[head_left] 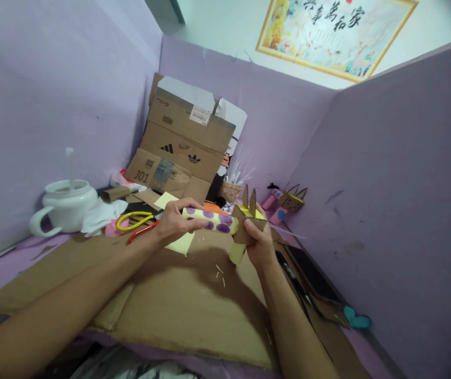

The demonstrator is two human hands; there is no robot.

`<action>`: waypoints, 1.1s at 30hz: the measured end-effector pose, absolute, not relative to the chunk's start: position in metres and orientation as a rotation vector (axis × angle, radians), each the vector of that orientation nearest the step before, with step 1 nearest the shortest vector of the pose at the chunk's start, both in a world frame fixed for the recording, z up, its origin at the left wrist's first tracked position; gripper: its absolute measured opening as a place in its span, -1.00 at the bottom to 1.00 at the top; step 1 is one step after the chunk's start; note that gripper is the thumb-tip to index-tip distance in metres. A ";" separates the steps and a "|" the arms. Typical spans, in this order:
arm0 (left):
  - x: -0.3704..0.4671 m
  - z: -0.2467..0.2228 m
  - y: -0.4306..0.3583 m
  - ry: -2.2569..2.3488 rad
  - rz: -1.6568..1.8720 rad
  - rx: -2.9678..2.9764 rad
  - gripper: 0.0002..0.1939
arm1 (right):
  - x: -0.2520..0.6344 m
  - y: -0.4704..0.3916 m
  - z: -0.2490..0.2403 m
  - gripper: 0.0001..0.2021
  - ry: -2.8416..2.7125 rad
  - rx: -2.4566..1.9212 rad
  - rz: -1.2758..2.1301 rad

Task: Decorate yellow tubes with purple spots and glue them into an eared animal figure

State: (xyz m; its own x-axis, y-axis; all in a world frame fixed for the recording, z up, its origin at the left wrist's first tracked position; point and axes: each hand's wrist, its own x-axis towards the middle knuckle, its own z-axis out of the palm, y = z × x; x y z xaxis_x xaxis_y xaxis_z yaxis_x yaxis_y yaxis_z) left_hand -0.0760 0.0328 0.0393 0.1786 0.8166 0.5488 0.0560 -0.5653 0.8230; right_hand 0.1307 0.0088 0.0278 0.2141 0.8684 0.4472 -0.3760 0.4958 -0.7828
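My left hand (pixel 178 221) is wrapped round a pale yellow paper tube (pixel 209 219) with purple spots, held level above the cardboard sheet. My right hand (pixel 260 242) grips a small cardboard animal head (pixel 242 227) with two pointed ears and a yellow top. The tube's right end meets the head's left side; whether they are joined I cannot tell. Below the head hangs a short plain yellow tube (pixel 237 253). Yellow-handled scissors (pixel 134 221) with one red handle beside them lie left of my left hand.
A cardboard sheet (pixel 193 316) with yellow scraps covers the table. At left stands a white mug-like pot (pixel 67 202) beside crumpled tissue. Flattened boxes (pixel 186 142) lean at the back. A pink cardboard animal (pixel 278 205) stands at right, near a teal heart (pixel 357 318). Purple walls enclose three sides.
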 end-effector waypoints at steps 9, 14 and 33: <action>-0.073 0.045 0.025 0.892 1.445 1.776 -0.63 | 0.129 0.008 0.028 -0.35 -1.037 -0.614 0.916; -0.072 0.044 0.025 0.864 1.427 1.718 -0.69 | 0.130 0.009 0.026 -0.36 -1.053 -0.619 0.906; -0.071 0.049 0.023 0.808 1.335 1.348 -0.39 | 0.130 0.009 0.023 -0.35 -1.082 -0.610 0.874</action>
State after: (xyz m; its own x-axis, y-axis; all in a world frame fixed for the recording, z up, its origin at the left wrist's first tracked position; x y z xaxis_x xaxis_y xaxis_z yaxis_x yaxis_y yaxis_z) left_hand -0.0715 0.0234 0.0490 0.1576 0.9477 0.2775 -0.1938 -0.2458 0.9497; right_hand 0.1304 0.0094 0.0228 0.2055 0.8459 0.4922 -0.3032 0.5333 -0.7897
